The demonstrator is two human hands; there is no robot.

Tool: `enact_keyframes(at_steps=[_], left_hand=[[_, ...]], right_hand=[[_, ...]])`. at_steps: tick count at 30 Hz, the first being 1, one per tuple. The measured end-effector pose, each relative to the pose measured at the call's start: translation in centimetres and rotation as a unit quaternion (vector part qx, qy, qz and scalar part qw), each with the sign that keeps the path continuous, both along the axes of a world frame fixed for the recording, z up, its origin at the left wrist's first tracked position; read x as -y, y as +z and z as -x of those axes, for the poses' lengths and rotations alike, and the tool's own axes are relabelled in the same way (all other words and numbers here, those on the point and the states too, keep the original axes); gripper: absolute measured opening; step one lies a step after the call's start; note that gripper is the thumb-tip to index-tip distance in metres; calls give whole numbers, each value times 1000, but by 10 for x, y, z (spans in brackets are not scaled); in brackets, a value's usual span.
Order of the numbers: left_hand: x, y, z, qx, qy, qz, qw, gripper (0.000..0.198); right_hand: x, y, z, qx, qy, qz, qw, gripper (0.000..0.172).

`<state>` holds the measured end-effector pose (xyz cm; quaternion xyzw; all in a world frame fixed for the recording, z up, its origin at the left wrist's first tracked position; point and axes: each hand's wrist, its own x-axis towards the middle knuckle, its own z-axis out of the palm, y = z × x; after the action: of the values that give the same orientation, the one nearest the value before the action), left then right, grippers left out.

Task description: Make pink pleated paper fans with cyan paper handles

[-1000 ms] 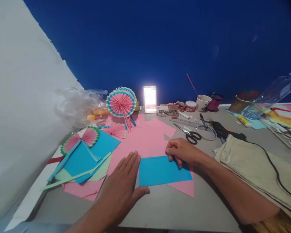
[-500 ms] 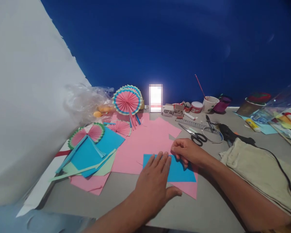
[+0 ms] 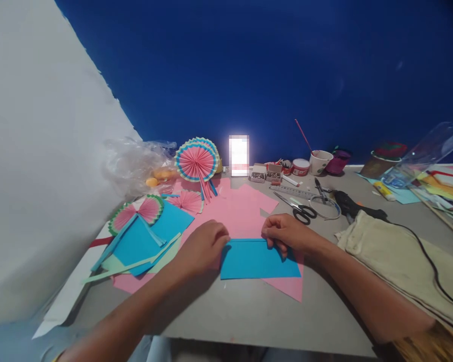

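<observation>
A blue paper sheet [image 3: 260,261] with a narrow fold along its far edge lies over pink paper [image 3: 226,211] on the grey table. My left hand [image 3: 207,244] pinches the sheet's far left corner, its fingers closed together. At the far edge toward the right, my right hand [image 3: 283,234] is closed too, thumb and fingertips on the folded strip. The undersides of the fingers of both hands are partly hidden.
Folded paper fans [image 3: 197,160] and more blue paper [image 3: 154,231] lie to the left. Scissors [image 3: 302,213], a ruler [image 3: 294,191], a black glue gun [image 3: 357,206] and a beige cloth [image 3: 392,256] are at the right. Cups [image 3: 320,163] line the wall.
My left hand has lifted off the middle of the blue sheet and moved to its far left corner, fingers now closed. The right hand stays at the far edge.
</observation>
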<state>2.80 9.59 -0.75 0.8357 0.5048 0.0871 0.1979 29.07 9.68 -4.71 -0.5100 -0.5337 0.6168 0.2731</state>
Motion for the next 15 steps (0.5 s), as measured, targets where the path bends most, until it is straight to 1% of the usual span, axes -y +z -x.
enact_keyframes(at_steps=[2, 4, 6, 7, 9, 10, 11, 12, 14, 15], left_hand=[[-12, 4, -19, -35, -4, 14, 999, 17], [-18, 5, -30, -71, -5, 36, 997, 15], [-20, 4, -33, -82, -10, 59, 995, 12], [-20, 3, -33, -79, -11, 67, 995, 9], [-19, 4, -30, -64, -14, 79, 995, 8], [-19, 6, -29, -51, -17, 86, 995, 8], [-19, 8, -28, -34, -21, 95, 995, 8], [-19, 10, -29, -15, -29, 105, 994, 8], [-19, 16, -32, 19, -46, 115, 992, 9], [-19, 20, -34, 28, -55, 114, 992, 8]], right_hand=[[1, 3, 1, -20, -22, -13, 999, 19], [0, 7, 0, -67, -76, -41, 994, 24], [-4, 11, -3, -109, -142, -80, 981, 28], [-6, 12, -5, -114, -170, -100, 974, 28], [-10, 12, -9, -90, -204, -135, 966, 26], [-10, 12, -11, -72, -207, -145, 965, 24], [-10, 12, -11, -50, -196, -153, 967, 22], [-9, 13, -11, -21, -170, -166, 971, 20], [-5, 14, -8, 61, -88, -218, 970, 18], [-3, 16, -7, 111, -40, -251, 961, 18]])
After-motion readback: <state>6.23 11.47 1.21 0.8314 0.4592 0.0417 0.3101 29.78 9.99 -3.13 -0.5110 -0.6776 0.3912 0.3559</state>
